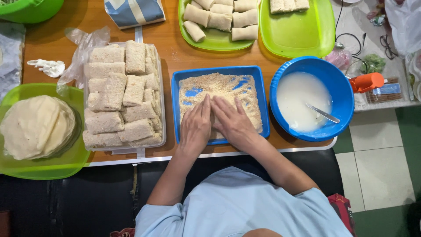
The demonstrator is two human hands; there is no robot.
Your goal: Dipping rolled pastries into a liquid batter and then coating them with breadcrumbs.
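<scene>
From the head camera I saw my left hand [196, 126] and right hand [233, 123] lying flat, palms down and fingers together, side by side and touching in the blue rectangular tray [218, 70]. The breadcrumbs [219, 87] in it were pale tan and coarse, spread thin enough that blue patches showed through; I could not tell what lay under my palms. I counted one blue bowl [337, 87] of white batter with one spoon [322, 113], one clear container [163, 105] of crumbed rolls, two green trays [302, 39] of plain rolls, and one stack of wrappers [37, 126].
</scene>
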